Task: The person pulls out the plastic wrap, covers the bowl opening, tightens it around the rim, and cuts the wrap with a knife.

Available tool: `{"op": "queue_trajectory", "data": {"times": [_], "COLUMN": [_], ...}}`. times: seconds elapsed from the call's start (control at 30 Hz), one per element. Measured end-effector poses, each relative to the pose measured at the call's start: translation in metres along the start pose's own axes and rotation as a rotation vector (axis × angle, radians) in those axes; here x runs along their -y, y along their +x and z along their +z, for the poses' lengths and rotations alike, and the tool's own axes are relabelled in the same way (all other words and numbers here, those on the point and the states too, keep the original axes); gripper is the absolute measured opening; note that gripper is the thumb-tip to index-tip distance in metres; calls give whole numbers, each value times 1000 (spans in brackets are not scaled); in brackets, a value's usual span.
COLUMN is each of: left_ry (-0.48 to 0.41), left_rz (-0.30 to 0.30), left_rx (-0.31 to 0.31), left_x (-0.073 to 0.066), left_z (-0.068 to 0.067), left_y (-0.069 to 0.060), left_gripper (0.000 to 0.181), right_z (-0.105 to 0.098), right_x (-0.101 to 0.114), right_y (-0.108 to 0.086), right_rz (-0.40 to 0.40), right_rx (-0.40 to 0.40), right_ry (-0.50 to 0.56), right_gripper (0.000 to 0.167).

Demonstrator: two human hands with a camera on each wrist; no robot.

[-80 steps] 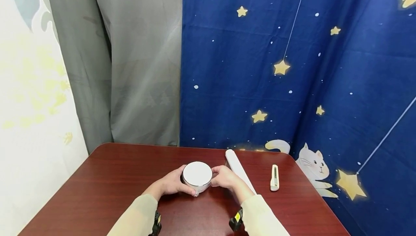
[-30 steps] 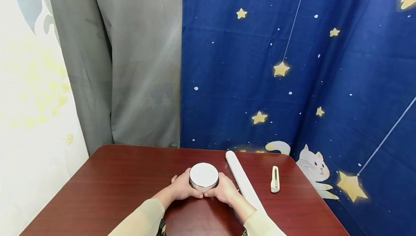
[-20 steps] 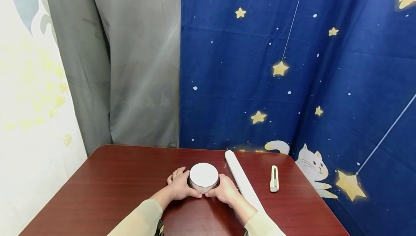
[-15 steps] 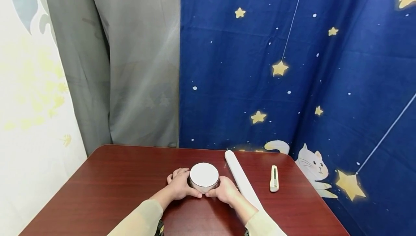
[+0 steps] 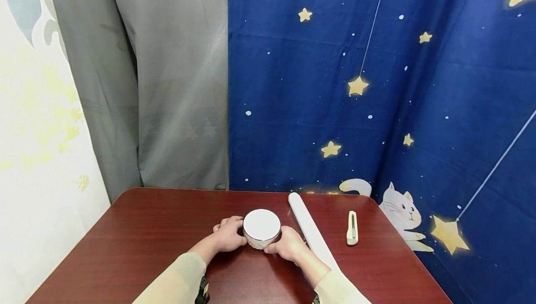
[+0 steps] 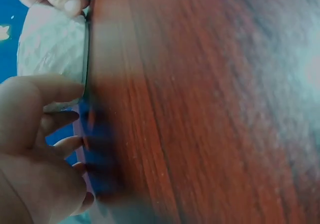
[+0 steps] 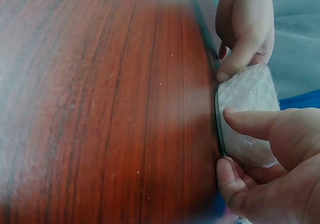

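A round container (image 5: 261,224) with a flat white top stands on the table. Its side, seen in the right wrist view, is covered in crinkled clear film (image 7: 250,96). My right hand (image 5: 289,244) holds it at the right, thumb on the side and fingers bent round behind. On the other side, my left hand (image 5: 228,235) is close against it, thumb tip at the side in the right wrist view. The left fingers (image 6: 65,146) spread away and do not wrap the container. What the far side of the container looks like is hidden.
A long white roll (image 5: 311,229) lies slantwise just right of the right hand, partly hidden by that forearm. Further right lies a pale utility knife (image 5: 352,228). The reddish-brown table (image 5: 146,234) ends at the back before grey and blue curtains.
Since the earliest frame the container has shifted slightly right with both hands. In the last half second my left hand has drawn left, its thumb leaving the container's front; the right hand stays.
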State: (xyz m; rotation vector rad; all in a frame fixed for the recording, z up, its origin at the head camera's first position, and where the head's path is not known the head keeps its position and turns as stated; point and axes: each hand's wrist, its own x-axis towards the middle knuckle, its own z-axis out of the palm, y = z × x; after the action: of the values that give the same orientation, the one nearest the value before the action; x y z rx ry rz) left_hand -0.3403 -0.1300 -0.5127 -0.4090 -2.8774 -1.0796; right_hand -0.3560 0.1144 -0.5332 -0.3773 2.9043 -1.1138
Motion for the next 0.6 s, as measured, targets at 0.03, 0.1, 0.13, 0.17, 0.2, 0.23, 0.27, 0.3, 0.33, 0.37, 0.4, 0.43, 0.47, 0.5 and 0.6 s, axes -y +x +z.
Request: {"op": "queue_trajectory", "data": {"times": [0.03, 0.1, 0.13, 0.17, 0.2, 0.23, 0.27, 0.3, 0.33, 0.37, 0.4, 0.43, 0.47, 0.5, 0.6], "left_ry": [-11, -28, -36, -35, -39, -39, -35, -31, -27, -20, -14, -7, -5, -2, -16], "left_rz": [-6, -20, -29, -38, -45, -52, -56, -61, -67, -71, -74, -76, -78, -81, -67], "left_rx": [-7, -27, -38, -49, -60, -71, -82, -89, -92, -94, -94, -91, -88, -86, -89], "left_x": [-1, -1, 0, 0, -1, -1, -2, -2, -3, -4, -4, -5, -5, -5, -2], "left_z": [1, 4, 6, 8, 9, 10, 12, 13, 13, 13, 13, 12, 12, 10, 6], "left_y": [0, 0, 0, 1, 1, 1, 1, 1, 1, 0, 0, -1, -1, -2, -4], "left_gripper": [53, 52, 51, 50, 49, 48, 46, 45, 45, 45, 46, 47, 49, 51, 51], "right_z": [2, 6, 8, 10, 11, 12, 13, 13, 13, 11, 9, 7, 2, -3, -21], "right_x": [-3, -8, -12, -15, -18, -19, -21, -21, -20, -18, -13, -9, -2, 7, 30], "right_y": [2, 7, 10, 13, 15, 17, 18, 19, 18, 16, 12, 9, 3, -4, -24], "right_rz": [1, -10, -10, -19, -27, -30, -35, -32, -33, -28, -17, -14, -13, -5, 10], "right_rx": [-2, -8, -8, -10, -11, -9, -7, -11, -11, -12, -10, -9, -8, -5, 9], "right_ry": [-2, -9, -12, -14, -11, -9, -8, -7, -5, -5, -2, 0, 11, 26, 70], "right_gripper": [48, 46, 45, 44, 44, 44, 44, 44, 44, 45, 45, 44, 43, 42, 35]}}
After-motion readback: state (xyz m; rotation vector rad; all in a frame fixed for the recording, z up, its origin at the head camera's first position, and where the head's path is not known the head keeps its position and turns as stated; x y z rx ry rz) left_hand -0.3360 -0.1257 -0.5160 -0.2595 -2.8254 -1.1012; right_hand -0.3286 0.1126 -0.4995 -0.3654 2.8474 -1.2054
